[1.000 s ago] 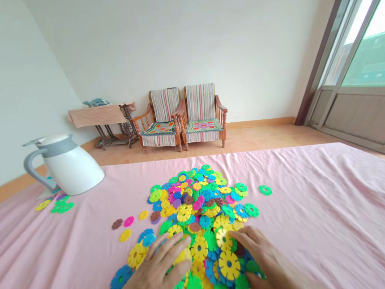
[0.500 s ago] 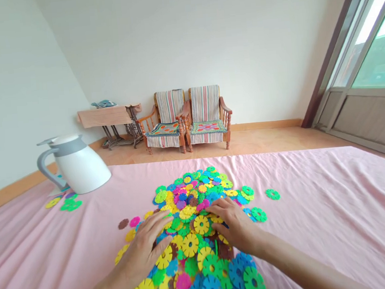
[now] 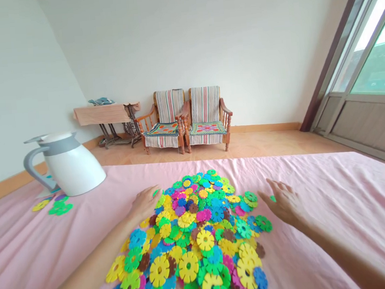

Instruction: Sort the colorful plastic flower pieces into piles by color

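Plastic snowflake discs (image 3: 187, 239) lie heaped between your left hand (image 3: 144, 203), open and empty against the pile's edge, and your right hand (image 3: 283, 202), open and empty just beside a stray green disc (image 3: 272, 198).

The left hand (image 3: 145, 203) sits palm-down, well apart from the right hand (image 3: 283, 202) (fingers splayed, wrist raised).

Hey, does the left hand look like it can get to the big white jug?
Probably yes. The left hand is at the edge of the colourful plastic pieces, on the side nearer the white jug, and only pink sheet lies between them. It would need a little stretch.
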`<state>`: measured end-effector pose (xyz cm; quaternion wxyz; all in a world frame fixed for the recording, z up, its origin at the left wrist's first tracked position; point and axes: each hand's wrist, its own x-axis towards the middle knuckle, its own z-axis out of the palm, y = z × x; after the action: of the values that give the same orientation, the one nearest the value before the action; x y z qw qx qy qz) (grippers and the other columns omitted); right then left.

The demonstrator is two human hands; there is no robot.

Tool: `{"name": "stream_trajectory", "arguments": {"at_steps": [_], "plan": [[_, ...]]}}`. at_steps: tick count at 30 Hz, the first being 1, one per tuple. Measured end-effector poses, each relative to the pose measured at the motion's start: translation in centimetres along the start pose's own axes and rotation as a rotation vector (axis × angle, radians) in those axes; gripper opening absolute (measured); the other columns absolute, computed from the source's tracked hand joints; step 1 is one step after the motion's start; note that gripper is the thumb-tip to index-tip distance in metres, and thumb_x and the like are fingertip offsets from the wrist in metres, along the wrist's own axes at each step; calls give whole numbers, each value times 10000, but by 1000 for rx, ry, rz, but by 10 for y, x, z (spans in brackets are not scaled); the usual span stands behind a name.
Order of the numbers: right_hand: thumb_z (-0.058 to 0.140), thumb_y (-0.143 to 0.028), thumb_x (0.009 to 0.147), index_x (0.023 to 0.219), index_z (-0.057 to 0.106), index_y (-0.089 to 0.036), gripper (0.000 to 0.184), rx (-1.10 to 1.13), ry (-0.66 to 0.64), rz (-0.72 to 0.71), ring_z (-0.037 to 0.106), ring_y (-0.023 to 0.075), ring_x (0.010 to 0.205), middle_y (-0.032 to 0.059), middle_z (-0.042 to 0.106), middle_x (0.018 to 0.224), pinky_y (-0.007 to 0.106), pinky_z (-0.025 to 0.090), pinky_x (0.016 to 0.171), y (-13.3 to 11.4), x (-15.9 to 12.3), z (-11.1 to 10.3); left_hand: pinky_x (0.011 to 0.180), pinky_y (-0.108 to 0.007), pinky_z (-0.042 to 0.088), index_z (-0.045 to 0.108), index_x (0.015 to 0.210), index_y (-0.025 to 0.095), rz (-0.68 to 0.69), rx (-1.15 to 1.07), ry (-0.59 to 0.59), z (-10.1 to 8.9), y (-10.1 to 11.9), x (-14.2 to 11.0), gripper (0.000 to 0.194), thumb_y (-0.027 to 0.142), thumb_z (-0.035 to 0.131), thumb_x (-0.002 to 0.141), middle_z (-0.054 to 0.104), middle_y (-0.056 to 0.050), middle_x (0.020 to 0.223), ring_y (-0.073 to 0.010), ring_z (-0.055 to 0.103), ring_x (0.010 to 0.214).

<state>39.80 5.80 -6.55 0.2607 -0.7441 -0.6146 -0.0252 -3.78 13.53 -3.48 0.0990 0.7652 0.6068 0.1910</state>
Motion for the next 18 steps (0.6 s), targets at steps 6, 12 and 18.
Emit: {"name": "stream_trajectory", "arguments": {"at_steps": [6,12,18], "plan": [[370,-511,895,1300,506,-136,568,120,-147,-117,388,309,1323,163,506,1364,486,328,1084,-7,-20,21,1114,-422,290,526,1306,189,107,-8,-80,11,29,-16,547,518,367,900,501,-92,1389,-255,413,1308],[440,-504,904,1344,459,-262,502,497,-329,-268,548,237,1184,91,571,1309,424,488,960,-74,-73,-27,1062,-359,382,556,1288,243,264,-276,-277,-22,48,-52,446,473,371,953,556,-65,1334,-217,504,1230],[417,-507,917,1192,594,-202,447,549,-283,-383,564,223,1140,93,624,1218,384,440,985,-116,4,-21,999,-352,446,616,1201,163,280,-378,-139,-16,61,-1,512,497,312,959,615,-86,1252,-235,572,1146]]}}
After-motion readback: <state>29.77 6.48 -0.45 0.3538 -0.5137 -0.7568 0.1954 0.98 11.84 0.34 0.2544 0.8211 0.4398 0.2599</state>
